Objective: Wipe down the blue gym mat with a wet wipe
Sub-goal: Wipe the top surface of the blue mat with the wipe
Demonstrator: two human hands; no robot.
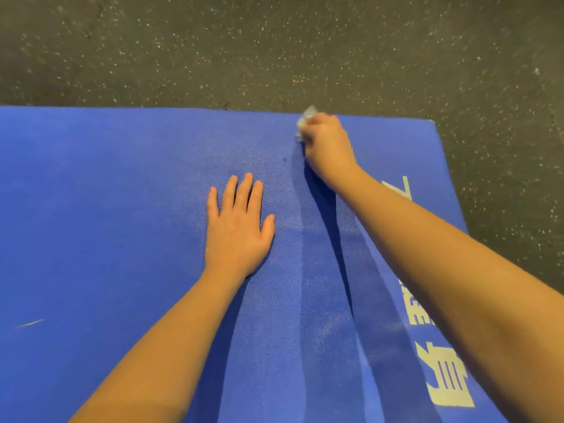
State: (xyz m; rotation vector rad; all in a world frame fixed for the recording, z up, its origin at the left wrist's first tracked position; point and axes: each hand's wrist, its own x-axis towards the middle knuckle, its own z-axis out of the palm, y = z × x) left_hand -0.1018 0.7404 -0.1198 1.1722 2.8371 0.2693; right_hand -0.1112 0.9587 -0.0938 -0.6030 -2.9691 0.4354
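Nearest, my left hand lies flat on mat, fingers straight; right hand clamps wipe at far edge, one o'clock.

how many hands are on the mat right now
2. The left hand lies flat near the middle of the blue mat. The right hand is at the mat's far edge, gripping the wet wipe. Neither is hidden.

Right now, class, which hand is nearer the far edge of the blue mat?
Right. The right hand, gripping the wet wipe, is at the far edge of the blue mat; the left hand lies flat mid-mat, well back from it.
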